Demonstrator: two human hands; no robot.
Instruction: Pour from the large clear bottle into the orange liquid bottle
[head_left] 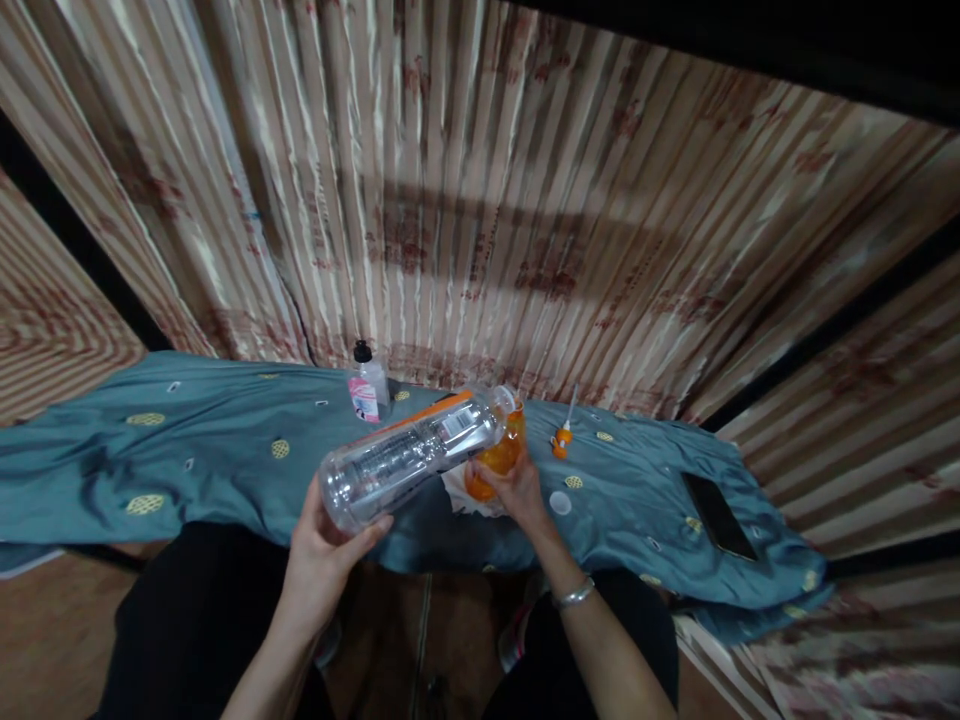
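Observation:
My left hand (330, 545) is closed around the base of a large clear plastic bottle (405, 455) with printed labelling. The bottle is tilted, its mouth up to the right at the neck of an orange see-through bottle (495, 460). Whether the two mouths touch, I cannot tell. Around the orange bottle's side wraps my right hand (517, 485), with a silver bangle on that wrist. Under the orange bottle lies a white tissue or cloth (455, 487). An orange spray or pump top with a thin tube (562, 440) rests to the right, and a small whitish round cap (560, 502) lies nearer.
A small clear bottle with a black cap and pink label (367, 390) stands at the back left. At the right lies a dark phone (718, 515). The surface is covered by a wrinkled teal cloth (232, 470); a striped curtain (450, 220) hangs behind it.

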